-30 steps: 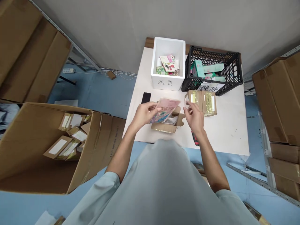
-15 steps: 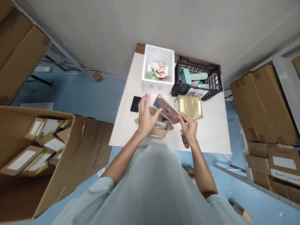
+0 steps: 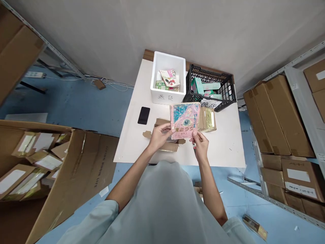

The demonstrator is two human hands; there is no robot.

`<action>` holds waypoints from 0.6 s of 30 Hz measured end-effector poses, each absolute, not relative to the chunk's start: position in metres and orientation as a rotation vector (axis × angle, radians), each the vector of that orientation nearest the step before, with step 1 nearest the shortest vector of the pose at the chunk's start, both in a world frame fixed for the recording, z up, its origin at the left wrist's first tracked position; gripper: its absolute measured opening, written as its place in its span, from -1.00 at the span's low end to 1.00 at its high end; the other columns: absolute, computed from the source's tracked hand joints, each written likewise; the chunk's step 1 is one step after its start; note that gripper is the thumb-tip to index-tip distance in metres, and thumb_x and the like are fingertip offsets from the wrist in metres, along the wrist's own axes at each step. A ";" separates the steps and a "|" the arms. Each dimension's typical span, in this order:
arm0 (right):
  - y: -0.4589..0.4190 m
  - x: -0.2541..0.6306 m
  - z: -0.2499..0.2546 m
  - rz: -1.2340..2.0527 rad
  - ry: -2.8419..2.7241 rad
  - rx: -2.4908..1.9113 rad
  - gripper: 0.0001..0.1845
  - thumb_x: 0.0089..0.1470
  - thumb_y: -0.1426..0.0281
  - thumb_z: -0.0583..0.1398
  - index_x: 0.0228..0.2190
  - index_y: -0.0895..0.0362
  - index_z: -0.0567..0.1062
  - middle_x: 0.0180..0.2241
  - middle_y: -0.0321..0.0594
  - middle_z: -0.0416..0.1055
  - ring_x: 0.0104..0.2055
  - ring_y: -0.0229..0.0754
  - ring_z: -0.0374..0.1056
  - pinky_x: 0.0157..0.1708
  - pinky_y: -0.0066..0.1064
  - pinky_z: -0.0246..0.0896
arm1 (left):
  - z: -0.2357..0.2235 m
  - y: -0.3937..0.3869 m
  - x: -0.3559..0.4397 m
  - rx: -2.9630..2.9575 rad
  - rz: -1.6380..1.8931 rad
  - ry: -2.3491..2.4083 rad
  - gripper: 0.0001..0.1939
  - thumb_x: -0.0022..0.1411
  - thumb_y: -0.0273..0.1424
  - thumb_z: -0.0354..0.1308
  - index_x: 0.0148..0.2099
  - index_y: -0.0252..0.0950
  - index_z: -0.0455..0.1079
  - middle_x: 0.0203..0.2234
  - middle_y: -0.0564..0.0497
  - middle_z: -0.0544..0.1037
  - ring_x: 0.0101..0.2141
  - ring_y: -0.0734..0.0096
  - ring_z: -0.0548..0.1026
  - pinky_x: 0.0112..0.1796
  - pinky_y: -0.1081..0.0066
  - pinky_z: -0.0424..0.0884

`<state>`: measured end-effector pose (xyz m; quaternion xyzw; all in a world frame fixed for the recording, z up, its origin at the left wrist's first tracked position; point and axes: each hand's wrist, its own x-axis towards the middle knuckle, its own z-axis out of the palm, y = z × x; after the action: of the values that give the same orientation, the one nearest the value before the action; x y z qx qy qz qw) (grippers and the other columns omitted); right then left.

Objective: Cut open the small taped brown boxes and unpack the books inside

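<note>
A pink and blue illustrated book (image 3: 186, 120) is held up over the table, its cover facing me. My left hand (image 3: 160, 136) grips its left edge, thumb on the cover. At the lower right corner my right hand (image 3: 200, 143) pinches it. Below the book stands an opened small cardboard box (image 3: 169, 146) with its flaps out, mostly hidden by the book and my left hand. A utility knife (image 3: 194, 147) with a red and black handle lies partly covered by my right hand.
On the white table (image 3: 223, 145) are a black phone (image 3: 144, 115), a white foam box (image 3: 168, 97) with booklets, a black plastic crate (image 3: 230, 98) with green boxes, and taped cartons (image 3: 208, 119). A big carton (image 3: 83, 159) of parcels stands left; shelves with boxes (image 3: 269, 115) stand right.
The book has turned from a slant to upright, cover toward me. My left hand has gone from spread and apart to closed on its left edge. The view has shifted slightly.
</note>
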<state>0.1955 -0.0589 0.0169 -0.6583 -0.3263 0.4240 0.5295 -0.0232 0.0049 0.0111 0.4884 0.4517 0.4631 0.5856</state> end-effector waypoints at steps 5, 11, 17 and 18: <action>-0.047 0.202 0.020 0.986 -0.991 -1.549 -0.53 0.17 -0.04 0.42 -0.14 0.10 0.71 -0.13 -0.11 0.72 -0.55 -0.28 0.37 -0.56 -0.38 0.25 | 0.024 0.015 -0.038 1.386 1.184 1.081 -0.72 0.34 -0.16 0.46 -0.05 -0.22 0.78 -0.13 -0.09 0.80 -0.13 0.17 0.70 -0.07 0.21 0.66; -0.029 0.208 0.024 0.846 -1.195 -1.425 -0.69 0.20 0.13 0.38 -0.12 0.02 0.76 0.13 -0.03 0.71 -0.44 -0.22 0.43 -0.45 -0.31 0.41 | 0.039 0.024 -0.058 1.775 1.319 0.891 -0.75 0.48 -0.47 0.28 -0.15 -0.08 0.78 -0.11 -0.02 0.82 0.09 0.12 0.65 0.14 0.00 0.63; -0.016 0.211 0.025 0.813 -1.317 -1.431 -0.72 0.26 0.17 0.35 -0.10 0.02 0.77 0.15 -0.05 0.71 -0.49 -0.26 0.32 -0.40 -0.29 0.41 | 0.041 0.025 -0.064 1.780 1.289 0.977 -0.75 0.47 -0.51 0.26 -0.14 -0.11 0.76 -0.09 -0.03 0.81 0.08 0.16 0.64 0.14 0.03 0.61; -0.015 0.212 0.025 0.838 -1.341 -1.431 -0.71 0.25 0.17 0.35 -0.09 0.02 0.77 0.13 -0.06 0.72 -0.47 -0.24 0.34 -0.37 -0.30 0.42 | 0.041 0.025 -0.064 1.742 1.274 1.013 -0.79 0.45 -0.47 0.29 -0.13 -0.11 0.76 -0.10 -0.05 0.80 0.05 0.17 0.65 0.11 0.08 0.61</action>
<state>0.2118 -0.0149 0.0251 -0.5874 -0.5505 0.3438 0.4834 -0.0642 0.0253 0.0413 0.6789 0.3949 0.4964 0.3699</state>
